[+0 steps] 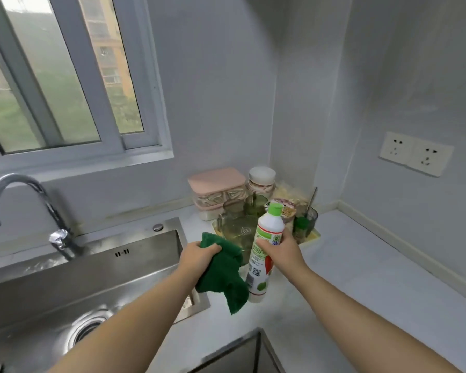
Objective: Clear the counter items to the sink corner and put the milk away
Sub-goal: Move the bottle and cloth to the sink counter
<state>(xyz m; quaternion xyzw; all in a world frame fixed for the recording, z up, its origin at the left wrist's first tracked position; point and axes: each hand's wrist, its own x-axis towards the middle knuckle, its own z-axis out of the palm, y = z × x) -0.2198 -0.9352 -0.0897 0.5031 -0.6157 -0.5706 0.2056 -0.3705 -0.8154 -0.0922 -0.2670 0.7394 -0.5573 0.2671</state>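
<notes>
Nearest, a cloth point(223, 275) is clutched in the left grip point(199, 255); the bottle point(264, 254), held near-upright in the right grip point(283, 250), stands just before the tray point(314, 234), straight ahead.

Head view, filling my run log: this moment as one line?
left hand: grips green cloth | right hand: holds white bottle | where: counter beside sink

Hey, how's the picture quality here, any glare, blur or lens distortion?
Head view: soft daylight from the window, no hard shadows; bright glints on the faucet and sink wall; the wide-angle lens bows the window frame and counter edge; the bottle label in the right hand is slightly soft.
</notes>
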